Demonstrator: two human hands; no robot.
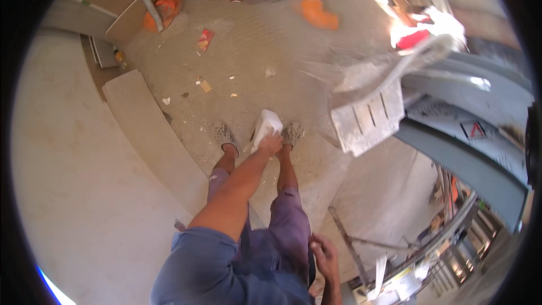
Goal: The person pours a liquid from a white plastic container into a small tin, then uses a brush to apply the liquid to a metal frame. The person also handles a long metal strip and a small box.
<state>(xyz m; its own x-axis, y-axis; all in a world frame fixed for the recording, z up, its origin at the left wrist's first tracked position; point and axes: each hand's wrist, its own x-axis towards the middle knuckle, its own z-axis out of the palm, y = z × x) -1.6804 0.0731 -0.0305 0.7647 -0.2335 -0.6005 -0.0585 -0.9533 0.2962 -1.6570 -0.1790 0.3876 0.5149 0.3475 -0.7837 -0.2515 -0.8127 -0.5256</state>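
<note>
My left hand (pixel 271 142) reaches down between my feet and is closed on the near end of a white box-shaped object (pixel 267 123). The object lies close to the floor, and its exact kind cannot be made out. Beside my right thigh hangs my right hand (pixel 325 256), its fingers loosely bent and apart, with nothing seen in it. A dusty clog (pixel 224 133) is on my left foot. The other clog (pixel 293 132) sits just right of the white object.
Large flat boards (pixel 84 156) line the left side. A dirty white plastic chair (pixel 368 110) stands to the right, near grey metal profiles (pixel 465 161). Paper scraps (pixel 206 86) and a red packet (pixel 206 40) litter the dusty floor. An orange curved piece (pixel 319 15) lies farther off.
</note>
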